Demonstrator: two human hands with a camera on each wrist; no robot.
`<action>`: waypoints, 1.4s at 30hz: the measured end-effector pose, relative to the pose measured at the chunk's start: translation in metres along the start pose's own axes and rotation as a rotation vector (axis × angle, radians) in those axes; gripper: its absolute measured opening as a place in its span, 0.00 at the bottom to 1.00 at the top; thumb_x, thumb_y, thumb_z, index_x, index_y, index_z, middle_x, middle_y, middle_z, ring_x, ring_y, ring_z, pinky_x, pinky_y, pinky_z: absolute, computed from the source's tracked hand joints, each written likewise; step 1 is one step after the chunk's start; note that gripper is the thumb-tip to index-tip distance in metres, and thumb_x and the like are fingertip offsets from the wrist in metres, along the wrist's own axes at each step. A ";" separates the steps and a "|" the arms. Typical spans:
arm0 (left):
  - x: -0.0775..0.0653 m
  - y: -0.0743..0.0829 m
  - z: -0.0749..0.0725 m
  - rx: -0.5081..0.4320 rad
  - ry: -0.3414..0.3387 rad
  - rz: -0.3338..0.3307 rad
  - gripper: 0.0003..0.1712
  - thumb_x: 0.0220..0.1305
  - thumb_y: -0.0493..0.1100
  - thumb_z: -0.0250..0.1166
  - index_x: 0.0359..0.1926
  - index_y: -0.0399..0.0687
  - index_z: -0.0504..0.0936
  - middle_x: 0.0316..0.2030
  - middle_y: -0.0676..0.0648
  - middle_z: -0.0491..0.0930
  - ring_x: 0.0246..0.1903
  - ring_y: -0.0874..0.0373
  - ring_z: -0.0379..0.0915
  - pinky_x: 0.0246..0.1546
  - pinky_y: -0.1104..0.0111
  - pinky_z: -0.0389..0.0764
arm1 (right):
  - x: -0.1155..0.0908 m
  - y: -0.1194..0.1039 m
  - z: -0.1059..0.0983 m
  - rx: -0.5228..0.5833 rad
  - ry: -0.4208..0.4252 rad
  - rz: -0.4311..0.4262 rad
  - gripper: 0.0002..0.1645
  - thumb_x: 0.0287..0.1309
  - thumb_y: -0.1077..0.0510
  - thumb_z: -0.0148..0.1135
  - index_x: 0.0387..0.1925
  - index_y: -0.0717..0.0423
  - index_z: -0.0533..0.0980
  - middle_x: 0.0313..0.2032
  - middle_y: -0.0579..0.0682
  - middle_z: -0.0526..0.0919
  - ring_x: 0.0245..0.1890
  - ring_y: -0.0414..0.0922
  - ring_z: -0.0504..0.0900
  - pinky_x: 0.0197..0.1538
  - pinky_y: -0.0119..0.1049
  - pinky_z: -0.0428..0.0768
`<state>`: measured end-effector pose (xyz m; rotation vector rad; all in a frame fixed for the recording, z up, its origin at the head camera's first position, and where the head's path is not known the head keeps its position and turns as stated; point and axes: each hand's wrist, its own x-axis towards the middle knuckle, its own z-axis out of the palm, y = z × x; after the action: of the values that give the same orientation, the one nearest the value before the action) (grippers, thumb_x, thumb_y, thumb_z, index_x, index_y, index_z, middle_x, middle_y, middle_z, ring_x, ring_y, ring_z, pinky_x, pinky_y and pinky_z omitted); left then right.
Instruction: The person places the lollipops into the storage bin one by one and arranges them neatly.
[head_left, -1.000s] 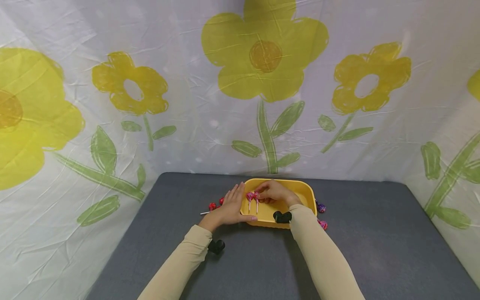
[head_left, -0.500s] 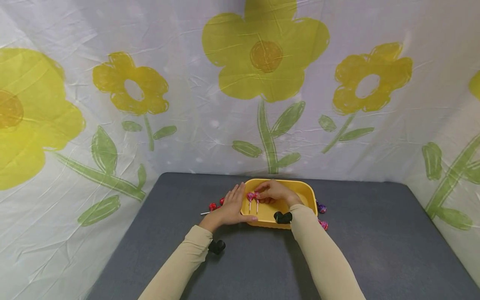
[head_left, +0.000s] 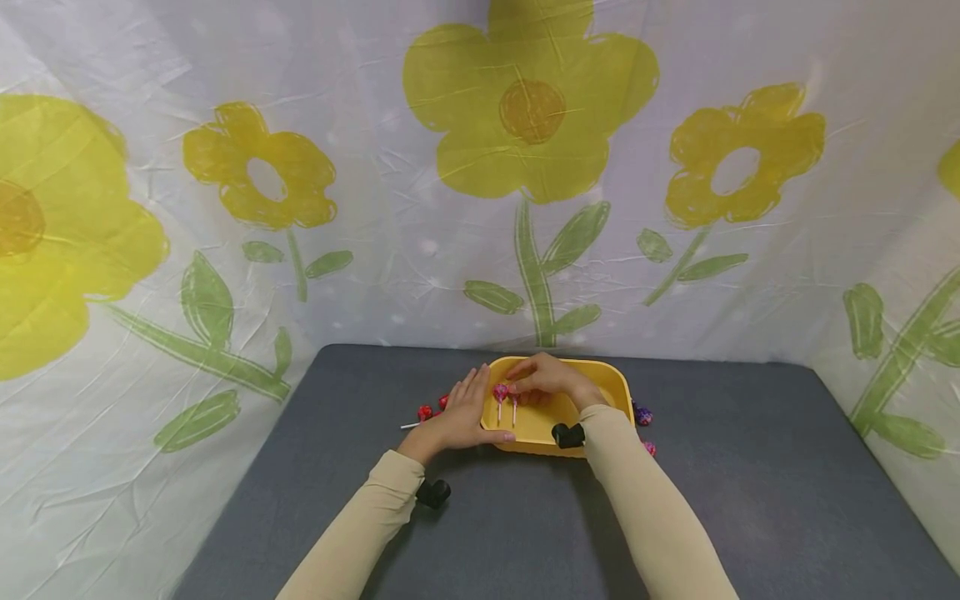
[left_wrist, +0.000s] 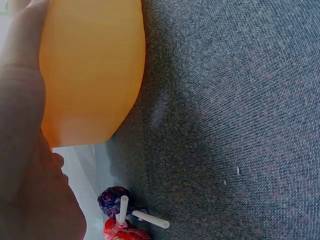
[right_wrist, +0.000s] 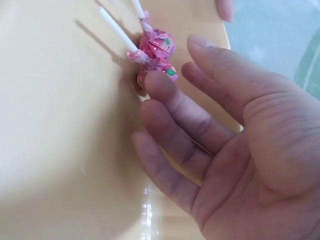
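Note:
Two pink-wrapped lollipops lie side by side in a yellow tray (head_left: 534,427), sticks pointing toward me. The left lollipop (head_left: 500,390) shows whole; the head of the other lollipop (right_wrist: 161,66) is partly behind my right hand (head_left: 551,382). In the right wrist view, that hand's fingers are loosely bent with the thumb apart, and a fingertip is at the nearer lollipop's wrapper. My left hand (head_left: 459,421) rests along the tray's left side, fingers straight and thumb at the front rim. The left wrist view shows it against the tray's outer wall (left_wrist: 92,75).
Red lollipops (head_left: 425,412) lie left of the tray, behind my left hand. On the right are a purple lollipop (head_left: 643,416) and a pink lollipop (head_left: 649,448), the latter partly behind my sleeve. A flowered curtain (head_left: 375,250) hangs behind the grey table (head_left: 750,467).
My right hand has loosened from the right lollipop and risen slightly, its thumb and fingers now apart. The left hand, tray and lollipops stay in place.

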<state>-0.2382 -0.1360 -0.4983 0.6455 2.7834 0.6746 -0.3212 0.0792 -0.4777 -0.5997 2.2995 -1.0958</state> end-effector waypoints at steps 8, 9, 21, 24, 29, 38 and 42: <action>0.000 0.000 0.001 0.017 -0.003 -0.018 0.74 0.54 0.74 0.65 0.78 0.41 0.29 0.80 0.39 0.32 0.79 0.42 0.26 0.77 0.42 0.37 | -0.002 -0.004 -0.004 -0.057 0.004 -0.031 0.23 0.64 0.55 0.64 0.59 0.57 0.79 0.32 0.60 0.85 0.26 0.48 0.80 0.32 0.37 0.82; 0.001 0.000 0.001 0.020 -0.004 -0.020 0.74 0.54 0.74 0.65 0.78 0.41 0.29 0.80 0.39 0.32 0.80 0.42 0.26 0.77 0.43 0.37 | -0.002 -0.004 -0.005 -0.067 0.008 -0.037 0.23 0.64 0.55 0.63 0.58 0.57 0.79 0.31 0.59 0.85 0.26 0.48 0.80 0.32 0.38 0.83; -0.001 0.001 -0.001 0.002 -0.022 -0.019 0.74 0.54 0.75 0.64 0.78 0.40 0.29 0.80 0.39 0.31 0.79 0.41 0.26 0.77 0.43 0.36 | -0.022 -0.027 -0.025 -0.072 0.019 -0.041 0.26 0.63 0.52 0.65 0.60 0.57 0.77 0.39 0.63 0.88 0.39 0.63 0.84 0.44 0.50 0.85; -0.001 0.001 -0.001 -0.006 -0.022 -0.020 0.74 0.54 0.75 0.64 0.78 0.40 0.29 0.80 0.39 0.31 0.79 0.41 0.26 0.77 0.43 0.35 | -0.030 -0.029 -0.031 -0.078 0.038 -0.065 0.26 0.63 0.52 0.65 0.60 0.59 0.77 0.38 0.61 0.88 0.36 0.58 0.85 0.40 0.44 0.85; 0.000 0.000 0.000 -0.013 -0.017 -0.022 0.75 0.53 0.76 0.64 0.78 0.42 0.29 0.80 0.40 0.31 0.80 0.42 0.26 0.78 0.44 0.36 | -0.048 -0.032 -0.042 -0.086 0.057 -0.103 0.26 0.65 0.53 0.64 0.60 0.62 0.76 0.39 0.63 0.88 0.39 0.61 0.85 0.40 0.43 0.85; 0.001 0.001 0.001 -0.016 -0.010 -0.034 0.75 0.52 0.77 0.64 0.78 0.43 0.29 0.80 0.41 0.31 0.80 0.43 0.26 0.78 0.45 0.36 | -0.082 -0.031 -0.055 -0.130 0.134 -0.149 0.25 0.64 0.51 0.65 0.58 0.60 0.78 0.36 0.53 0.89 0.35 0.50 0.87 0.42 0.50 0.85; 0.001 0.001 0.001 -0.006 0.001 -0.034 0.75 0.52 0.76 0.65 0.78 0.41 0.30 0.80 0.40 0.32 0.80 0.42 0.28 0.78 0.45 0.37 | -0.100 -0.029 -0.058 -0.153 0.194 -0.148 0.25 0.64 0.51 0.65 0.57 0.60 0.79 0.33 0.52 0.89 0.33 0.47 0.86 0.40 0.46 0.85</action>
<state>-0.2383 -0.1348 -0.4986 0.5960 2.7853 0.6768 -0.2757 0.1536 -0.3970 -0.7631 2.5579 -1.0941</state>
